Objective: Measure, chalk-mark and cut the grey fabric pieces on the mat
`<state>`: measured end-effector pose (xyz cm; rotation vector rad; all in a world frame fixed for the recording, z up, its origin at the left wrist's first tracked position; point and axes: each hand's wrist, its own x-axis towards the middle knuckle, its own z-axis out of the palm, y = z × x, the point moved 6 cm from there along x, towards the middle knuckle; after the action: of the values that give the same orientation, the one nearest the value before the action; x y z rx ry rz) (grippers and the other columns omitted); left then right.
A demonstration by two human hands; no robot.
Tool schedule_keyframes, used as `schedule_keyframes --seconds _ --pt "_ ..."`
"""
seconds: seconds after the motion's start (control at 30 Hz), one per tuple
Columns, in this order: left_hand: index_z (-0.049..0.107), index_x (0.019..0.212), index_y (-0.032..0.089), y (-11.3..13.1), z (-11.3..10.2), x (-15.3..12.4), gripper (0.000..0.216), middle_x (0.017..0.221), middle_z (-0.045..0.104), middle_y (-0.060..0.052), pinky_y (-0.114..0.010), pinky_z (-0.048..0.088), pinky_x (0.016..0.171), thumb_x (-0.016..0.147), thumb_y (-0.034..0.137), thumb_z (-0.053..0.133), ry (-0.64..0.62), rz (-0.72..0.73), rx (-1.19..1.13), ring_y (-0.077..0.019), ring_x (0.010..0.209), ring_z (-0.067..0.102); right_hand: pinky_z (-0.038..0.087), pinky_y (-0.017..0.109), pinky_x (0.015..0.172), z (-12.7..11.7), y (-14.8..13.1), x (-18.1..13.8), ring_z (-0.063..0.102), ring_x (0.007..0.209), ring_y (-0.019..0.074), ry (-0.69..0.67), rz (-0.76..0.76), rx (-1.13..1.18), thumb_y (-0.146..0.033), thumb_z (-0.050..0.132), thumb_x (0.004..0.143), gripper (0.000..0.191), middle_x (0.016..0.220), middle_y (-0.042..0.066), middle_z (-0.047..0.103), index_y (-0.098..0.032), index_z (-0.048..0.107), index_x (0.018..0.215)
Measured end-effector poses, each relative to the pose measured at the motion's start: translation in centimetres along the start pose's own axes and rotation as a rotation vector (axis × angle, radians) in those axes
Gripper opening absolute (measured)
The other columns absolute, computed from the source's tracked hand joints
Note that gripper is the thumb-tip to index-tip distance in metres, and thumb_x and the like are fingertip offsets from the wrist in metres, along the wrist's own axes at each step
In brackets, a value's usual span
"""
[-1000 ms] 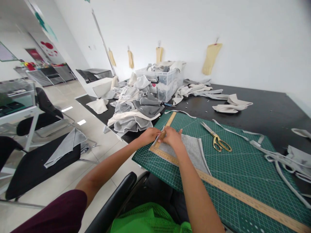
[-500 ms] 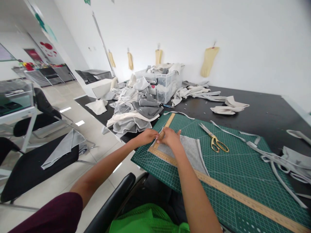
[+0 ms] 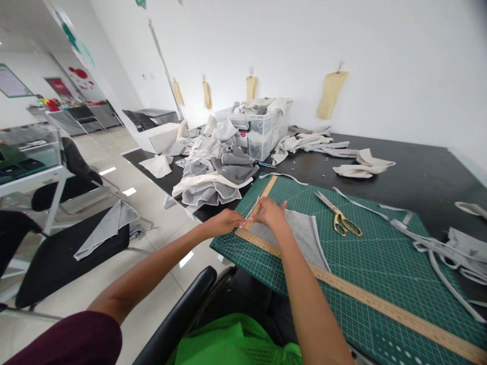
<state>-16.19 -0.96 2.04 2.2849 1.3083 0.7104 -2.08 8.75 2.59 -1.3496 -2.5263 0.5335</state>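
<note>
A grey piece of cloth (image 3: 302,228) lies on the green cutting mat (image 3: 365,258), under an L-shaped wooden ruler (image 3: 353,290). My left hand (image 3: 224,222) is at the cloth's left edge, close to the ruler's corner, its fingers pinched together on that edge. My right hand (image 3: 271,212) rests over the cloth with thumb and fingers closed on the ruler's short arm; it hides part of both. Gold-handled scissors (image 3: 338,215) lie partly open on the mat, to the right of the cloth.
Piled cloth pieces (image 3: 216,172) and a clear plastic box (image 3: 262,134) full of cloth stand behind the mat. Fabric strips (image 3: 414,235) lie at the right. A black chair (image 3: 72,263) with folded cloth is at the left. Yellowish gloves (image 3: 332,95) hang on the wall.
My left hand has slid toward me along the cloth's edge, nearer the ruler's corner. My right hand stays on the short arm, with fingers slightly shifted. The view has turned slightly left.
</note>
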Motion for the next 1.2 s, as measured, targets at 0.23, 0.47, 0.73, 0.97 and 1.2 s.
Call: schedule_keyframes --seconds 0.23,0.47,0.73,0.97,1.2 --pt "0.076 0.1 0.017 -0.2 0.4 0.0 0.025 0.094 0.074 -0.007 -0.024 0.05 0.078 0.099 0.027 0.053 0.056 -0.022 0.024 -0.0153 0.085 0.068 0.015 0.075 0.109 0.1 0.1 0.0 0.056 0.122 0.0342 0.017 -0.011 0.007 -0.051 0.081 0.07 0.048 0.128 0.011 0.065 -0.023 0.064 0.105" --pt "0.076 0.097 0.015 0.2 0.4 0.5 0.028 0.089 0.074 -0.007 -0.026 0.05 0.078 0.1 0.028 0.051 0.11 -0.02 0.053 -0.0167 0.084 0.067 0.019 0.071 0.11 0.1 0.2 0.0 0.056 0.122 0.0349 0.019 -0.003 0.003 -0.05 0.082 0.069 0.05 0.126 0.01 0.065 -0.023 0.063 0.106" --pt "0.075 0.101 0.016 -0.1 0.4 0.0 0.028 0.093 0.074 -0.008 -0.025 0.052 0.079 0.1 0.028 0.049 0.071 0.02 0.04 -0.0159 0.086 0.068 0.019 0.071 0.111 -0.1 0.1 -0.1 0.057 0.121 0.0343 0.016 -0.003 0.005 -0.051 0.081 0.07 0.048 0.122 0.01 0.067 -0.023 0.063 0.105" --pt "0.076 0.102 0.017 0.3 0.2 -1.4 0.025 0.094 0.075 -0.007 -0.024 0.053 0.078 0.098 0.026 0.053 0.073 -0.032 -0.005 -0.0152 0.086 0.069 0.016 0.075 0.109 0.2 0.2 0.0 0.057 0.121 0.0344 0.011 0.001 0.004 -0.05 0.082 0.071 0.049 0.123 0.011 0.067 -0.022 0.063 0.106" --pt "0.076 0.102 0.017 0.7 0.4 -0.9 0.027 0.089 0.074 -0.006 -0.024 0.051 0.076 0.1 0.027 0.051 0.109 -0.021 0.064 -0.0151 0.083 0.067 0.017 0.073 0.111 0.2 0.2 0.1 0.057 0.122 0.0331 0.018 -0.015 0.024 -0.05 0.082 0.07 0.046 0.123 0.009 0.067 -0.024 0.063 0.103"
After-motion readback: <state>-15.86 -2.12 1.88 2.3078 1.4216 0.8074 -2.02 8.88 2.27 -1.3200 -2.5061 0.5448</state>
